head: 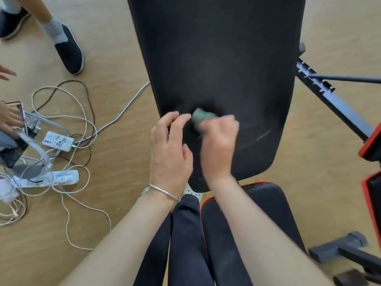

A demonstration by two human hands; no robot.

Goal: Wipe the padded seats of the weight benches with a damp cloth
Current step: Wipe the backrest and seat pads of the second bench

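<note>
The right hand (218,141) is bunched round the green cloth (201,115), pressing it on the long black pad (216,58) near its close end. The left hand (169,149) rests beside it at the left edge, fingers loosely bent, holding nothing. The pad runs straight away from the person, so I'd say the right hand's strokes go forward.

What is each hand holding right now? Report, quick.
Left hand: open, fingers loosely bent, rests on the black padded bench backrest.
Right hand: grips the crumpled green cloth.
</note>
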